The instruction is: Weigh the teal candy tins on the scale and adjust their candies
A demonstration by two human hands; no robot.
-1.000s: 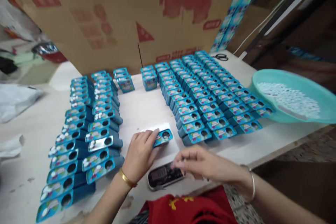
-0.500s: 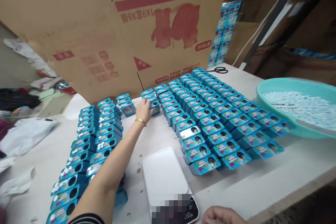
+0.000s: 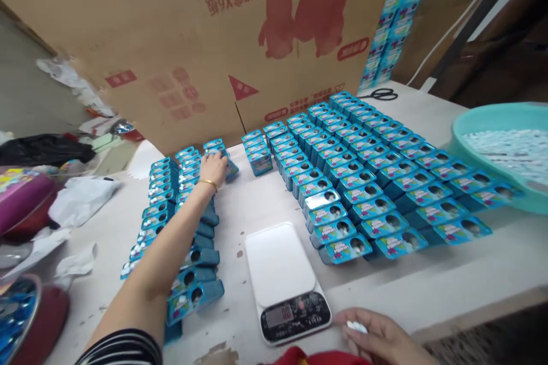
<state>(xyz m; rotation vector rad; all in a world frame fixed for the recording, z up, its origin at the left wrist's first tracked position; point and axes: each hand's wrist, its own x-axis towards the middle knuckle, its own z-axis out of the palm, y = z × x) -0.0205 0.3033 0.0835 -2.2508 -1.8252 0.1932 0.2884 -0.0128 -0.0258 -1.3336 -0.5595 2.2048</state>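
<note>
My left hand [image 3: 213,167] reaches far across the table and rests on a small blue tin [image 3: 222,155] in a short row at the back, fingers curled over it. Rows of matching blue tins [image 3: 171,211] lie under my left forearm, and a larger block of blue tins [image 3: 363,182] stands to the right. My right hand [image 3: 377,336] sits at the near table edge beside a white kitchen scale [image 3: 282,274], with small white pieces [image 3: 356,327] in its fingers.
A big cardboard box [image 3: 214,40] stands along the back. A teal basin [image 3: 496,125] of white pieces sits at the right, scissors [image 3: 381,93] behind the tins. Plastic bags and wrappers [image 3: 81,199] clutter the left; a red round container [image 3: 25,313] is at the near left.
A second ago my left hand held a tin on the scale. It then reached to the back rows, and has now shifted left to another short row. The scale plate is bare.
</note>
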